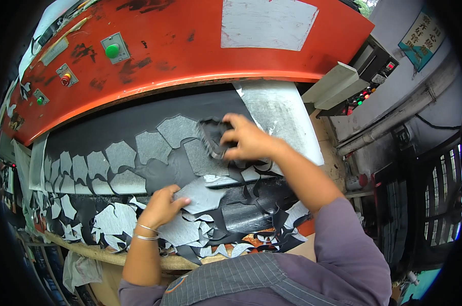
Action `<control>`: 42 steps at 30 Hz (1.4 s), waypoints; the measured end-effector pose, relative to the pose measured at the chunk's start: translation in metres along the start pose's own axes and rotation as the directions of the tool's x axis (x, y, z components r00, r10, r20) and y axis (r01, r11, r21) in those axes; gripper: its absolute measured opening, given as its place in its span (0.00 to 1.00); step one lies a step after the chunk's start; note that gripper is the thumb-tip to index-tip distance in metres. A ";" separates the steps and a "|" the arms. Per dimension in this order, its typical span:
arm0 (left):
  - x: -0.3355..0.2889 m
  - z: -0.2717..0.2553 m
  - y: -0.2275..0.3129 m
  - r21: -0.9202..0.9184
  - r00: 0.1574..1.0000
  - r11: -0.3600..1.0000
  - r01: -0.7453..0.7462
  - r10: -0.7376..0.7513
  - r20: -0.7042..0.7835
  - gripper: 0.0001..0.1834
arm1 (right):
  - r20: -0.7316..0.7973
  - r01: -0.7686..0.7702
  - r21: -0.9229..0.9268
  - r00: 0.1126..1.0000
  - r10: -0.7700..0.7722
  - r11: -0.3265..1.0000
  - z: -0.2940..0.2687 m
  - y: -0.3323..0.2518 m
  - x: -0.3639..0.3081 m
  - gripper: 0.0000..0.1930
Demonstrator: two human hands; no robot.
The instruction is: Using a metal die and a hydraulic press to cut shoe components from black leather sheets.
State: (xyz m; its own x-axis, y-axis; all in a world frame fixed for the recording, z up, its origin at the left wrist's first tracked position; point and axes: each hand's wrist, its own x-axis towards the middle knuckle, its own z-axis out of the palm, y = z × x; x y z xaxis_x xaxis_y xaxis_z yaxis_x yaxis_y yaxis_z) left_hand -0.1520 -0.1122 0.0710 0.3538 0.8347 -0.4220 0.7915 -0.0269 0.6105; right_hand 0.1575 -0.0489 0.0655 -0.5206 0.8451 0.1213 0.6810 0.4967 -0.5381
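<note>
My right hand (pixel 248 136) grips a cutting die (pixel 206 136), a dark metal-edged frame, with fingers bent over its rim. The die rests on or just above a black sheet (pixel 154 104) spread over a white cutting board (pixel 287 112). Along the sheet's near side runs a row of shaped cut-outs where the pale board shows through. Nearer to me, my left hand (pixel 164 204) pinches a cut grey piece (pixel 203 195) between thumb and fingers. Below that piece lies another grey piece (pixel 180 230) among scraps.
Behind the board rises an orange-red press (pixel 185 53) with a green button (pixel 112 50) and a red knob (pixel 66 79). Black and grey scraps (pixel 113 222) crowd the near edge beside a dark roller (pixel 248 214). A control box (pixel 368 76) stands at far right.
</note>
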 end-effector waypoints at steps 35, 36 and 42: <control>0.169 0.028 0.013 0.116 0.768 0.883 -0.456 0.456 -0.450 0.25 | -0.300 -0.247 -0.109 0.932 0.205 0.963 0.024 0.081 -0.017 0.39; 0.170 0.028 0.010 0.103 0.768 0.878 -0.468 0.461 -0.444 0.25 | -0.293 -0.264 -0.116 0.930 0.222 0.957 0.025 0.079 -0.017 0.39; 0.150 0.004 -0.022 -0.273 0.794 0.810 -0.518 0.338 -0.505 0.32 | -0.327 -0.323 -0.167 0.909 0.257 0.931 0.030 0.042 -0.012 0.42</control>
State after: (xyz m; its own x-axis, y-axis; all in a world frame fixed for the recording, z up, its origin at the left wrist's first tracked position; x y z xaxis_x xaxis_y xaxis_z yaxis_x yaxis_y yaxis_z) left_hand -0.1147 0.0116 -0.0084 0.2970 0.9316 0.2097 0.3220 -0.3045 0.8964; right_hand 0.1763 -0.0440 0.0164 -0.1302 0.9607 0.2452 0.8887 0.2227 -0.4008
